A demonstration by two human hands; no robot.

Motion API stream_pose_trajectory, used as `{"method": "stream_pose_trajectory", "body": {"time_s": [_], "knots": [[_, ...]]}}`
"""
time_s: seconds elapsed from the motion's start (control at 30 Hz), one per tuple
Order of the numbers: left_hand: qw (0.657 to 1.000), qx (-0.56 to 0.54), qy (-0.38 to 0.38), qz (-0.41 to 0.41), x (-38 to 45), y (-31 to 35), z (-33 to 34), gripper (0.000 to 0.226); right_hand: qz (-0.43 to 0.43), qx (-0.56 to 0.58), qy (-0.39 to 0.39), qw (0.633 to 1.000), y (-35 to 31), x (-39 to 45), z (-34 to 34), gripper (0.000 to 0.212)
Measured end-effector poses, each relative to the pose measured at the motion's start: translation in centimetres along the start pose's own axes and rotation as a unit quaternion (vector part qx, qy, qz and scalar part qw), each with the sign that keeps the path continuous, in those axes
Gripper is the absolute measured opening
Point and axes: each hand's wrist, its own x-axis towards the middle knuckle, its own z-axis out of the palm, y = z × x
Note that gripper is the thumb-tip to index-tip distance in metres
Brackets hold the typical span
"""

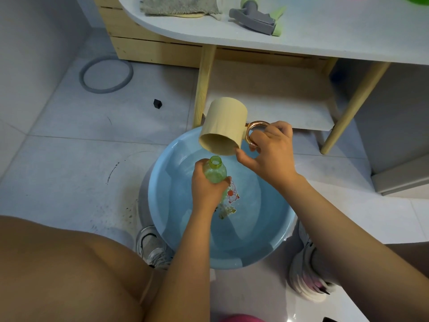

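A green bottle (pixel 214 171) is gripped round its shoulder by the left hand (pixel 206 189), with fingers and thumb curled about it and its open mouth turned up. Just above and beyond that hand, a beige cup (pixel 222 126) is held by the right hand (pixel 269 154). The fingers are hooked through the ring handle (pixel 251 131), and the thumb is stretched out toward the cup's rim. The cup is tipped well over, so its open mouth is aimed down at the bottle's mouth; the two are close but apart. Both are held over a blue basin (pixel 160 173) that stands on the floor directly beneath the hands.

The step in hand appears to be pouring from the cup into the bottle; whether water is running cannot be made out. The lowest point of the cup's rim is best set straight over the bottle's narrow mouth, and the tilt eased gently so that only a thin stream is made. A quick tip would likely send water over the left hand. The bottle is best held upright and over the basin's middle, so that any spill is caught below.
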Motion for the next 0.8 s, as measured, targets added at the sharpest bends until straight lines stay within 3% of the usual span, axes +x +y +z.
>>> {"method": "stream_pose_trajectory", "body": {"time_s": [0.13,0.27,0.37,0.47,0.53,0.63,0.73,0.8], "knots": [[1.0,-0.016,0.004,-0.008,-0.1,-0.6,-0.1,0.059,0.108,0.009,-0.119,0.987,0.8,-0.5,0.8,0.049],[0.999,-0.03,0.024,-0.011,0.1,-1.3,-0.1,0.057,0.183,-0.091,-0.29,0.935,1.9,-2.5,2.1,0.044],[0.998,-0.033,0.046,-0.007,0.2,-1.5,-0.2,0.059,0.158,-0.203,-0.378,0.89,2.0,-4.6,3.0,0.035],[0.997,-0.033,0.068,0.003,0.6,-2.2,-0.4,0.06,0.112,-0.277,-0.406,0.864,1.3,-6.4,4.2,0.038],[0.997,-0.024,0.077,0.004,0.8,-2.6,-0.5,0.061,0.09,-0.29,-0.428,0.851,1.5,-7.5,4.9,0.03],[0.996,-0.017,0.09,-0.001,1.1,-3.0,-0.6,0.063,0.062,-0.304,-0.451,0.837,1.2,-7.7,5.4,0.033],[0.995,-0.012,0.097,-0.001,1.1,-3.0,-0.8,0.065,0.035,-0.245,-0.498,0.831,0.8,-8.3,6.5,0.011],[0.995,-0.006,0.101,0.001,1.1,-2.8,-1.0,0.059,0.039,-0.249,-0.522,0.815,0.6,-8.7,6.8,0.027]]}}
